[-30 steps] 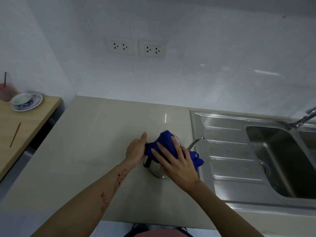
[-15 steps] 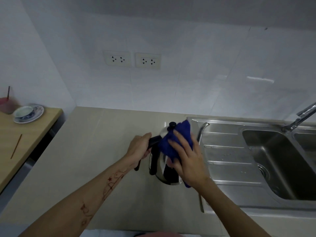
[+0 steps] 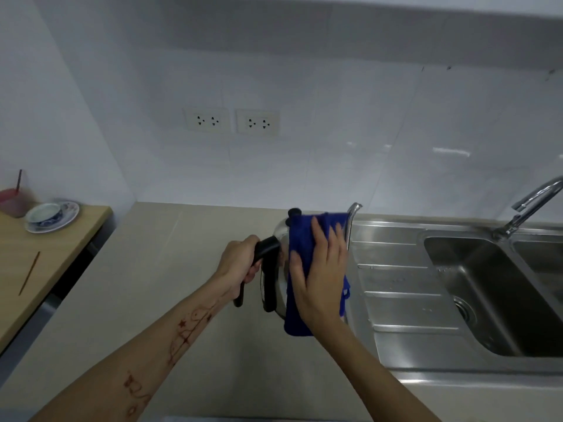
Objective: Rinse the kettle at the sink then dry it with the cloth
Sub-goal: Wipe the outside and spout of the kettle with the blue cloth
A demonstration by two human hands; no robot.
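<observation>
A shiny steel kettle (image 3: 281, 231) with a black handle, black lid knob and thin curved spout hangs above the beige counter, just left of the sink. My left hand (image 3: 237, 260) is closed around the black handle. My right hand (image 3: 320, 277) presses a blue cloth (image 3: 300, 239) flat against the kettle's side, fingers spread over it. The cloth covers most of the kettle's body and hangs below my palm. The steel sink (image 3: 396, 312) lies to the right.
A steel tap (image 3: 531, 201) arches over the basin at the right edge. On the wooden table (image 3: 45, 263) at the left stand a cup on a saucer (image 3: 50, 214), a pink container and a thin stick. Two wall sockets (image 3: 231, 120) are behind the counter (image 3: 146, 300).
The kettle has been lifted and turned upright from a low tilted position. My right hand with the cloth slid from its top onto its side. The view tilted upward.
</observation>
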